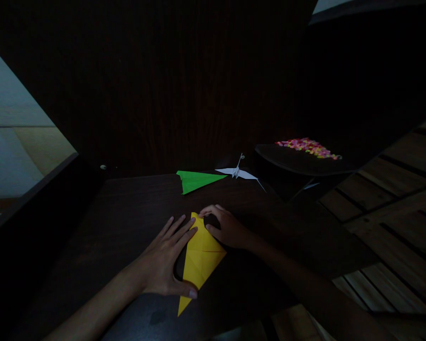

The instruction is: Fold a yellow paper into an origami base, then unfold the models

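A partly folded sheet of yellow origami paper (pixel 203 258) lies on the dark wooden surface, its long point toward me. My left hand (pixel 163 260) is spread, with fingertips resting on the paper's left edge and the thumb across its lower part. At the upper end, my right hand (pixel 224 226) has curled fingers gripping the paper's edge; the exact hold is partly hidden in shadow. Beyond them rest a green folded paper plane (pixel 199 181) and a white paper crane (pixel 236 173) with spread wings.
A dark corner shelf (pixel 291 160) holds a pile of small pink, red and yellow pieces (pixel 308 147). A tall dark panel (pixel 184 85) stands behind the surface, and a raised side board (pixel 31 194) borders it on the left. Wooden slats (pixel 394 203) show at the right.
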Demonstrator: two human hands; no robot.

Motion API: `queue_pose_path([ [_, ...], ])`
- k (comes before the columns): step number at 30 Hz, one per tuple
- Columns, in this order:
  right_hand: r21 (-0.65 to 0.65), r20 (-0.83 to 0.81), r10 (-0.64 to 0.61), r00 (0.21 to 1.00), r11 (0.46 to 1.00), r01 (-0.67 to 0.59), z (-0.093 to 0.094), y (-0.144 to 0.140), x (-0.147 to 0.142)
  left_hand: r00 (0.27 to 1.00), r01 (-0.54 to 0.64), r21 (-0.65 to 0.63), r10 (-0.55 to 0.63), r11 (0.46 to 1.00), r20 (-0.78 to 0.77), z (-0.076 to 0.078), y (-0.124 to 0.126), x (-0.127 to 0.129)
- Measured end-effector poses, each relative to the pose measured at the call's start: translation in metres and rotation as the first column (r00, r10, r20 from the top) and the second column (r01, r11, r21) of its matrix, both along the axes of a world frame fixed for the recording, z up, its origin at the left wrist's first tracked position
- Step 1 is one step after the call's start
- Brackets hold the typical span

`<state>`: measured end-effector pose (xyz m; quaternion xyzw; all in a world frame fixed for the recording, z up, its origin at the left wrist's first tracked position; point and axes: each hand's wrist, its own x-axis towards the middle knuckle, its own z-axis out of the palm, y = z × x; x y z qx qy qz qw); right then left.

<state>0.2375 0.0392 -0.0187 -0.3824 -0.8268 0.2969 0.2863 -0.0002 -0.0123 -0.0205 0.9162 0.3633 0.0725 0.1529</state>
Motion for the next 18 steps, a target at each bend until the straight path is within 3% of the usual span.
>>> queue_pose_path([
  [18,0.173,0.084,-0.080,0.993,0.983,0.065,-0.0086,0.0035,-0.0019,1.000,0.002,0.001,-0.002,1.000,0.017,0.0011,-0.0014,-0.0004],
])
